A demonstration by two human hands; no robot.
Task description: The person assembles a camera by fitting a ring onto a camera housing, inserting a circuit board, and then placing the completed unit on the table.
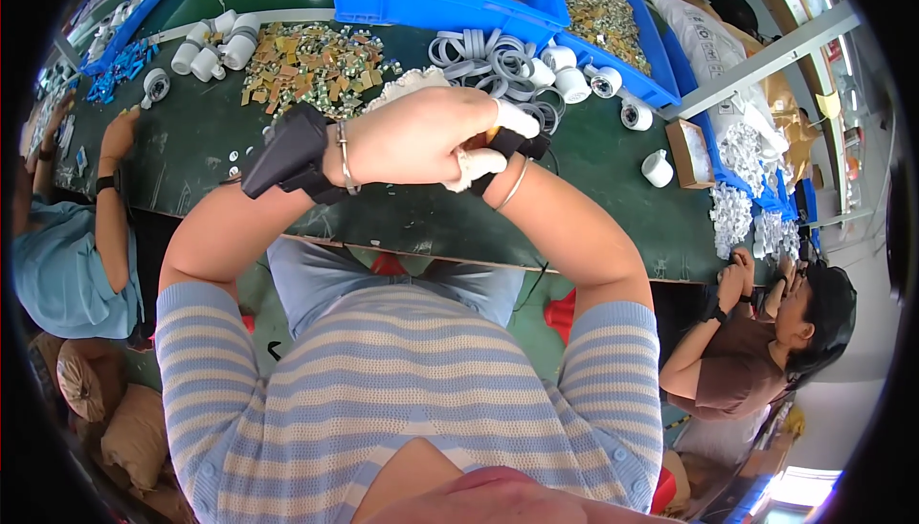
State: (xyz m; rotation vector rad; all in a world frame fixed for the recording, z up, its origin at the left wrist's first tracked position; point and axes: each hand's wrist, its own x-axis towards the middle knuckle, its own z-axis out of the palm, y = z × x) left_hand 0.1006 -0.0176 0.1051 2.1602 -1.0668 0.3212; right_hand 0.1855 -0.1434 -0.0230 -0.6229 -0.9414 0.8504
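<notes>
My left hand reaches across to my right wrist, its white-covered fingertips closed on the black wrist strap there. A thin silver bangle sits just below that strap on my right forearm. My right hand is mostly hidden behind my left hand and forearm. Cream knitted fabric, like a glove, shows beyond my left forearm; whether my right hand is in it I cannot tell. On my left wrist are a black strapped device and a silver bangle.
Small circuit boards lie piled on the green table. Grey rings and white round housings sit beyond my hands. Blue bins stand at the back. One person works at left, another at right.
</notes>
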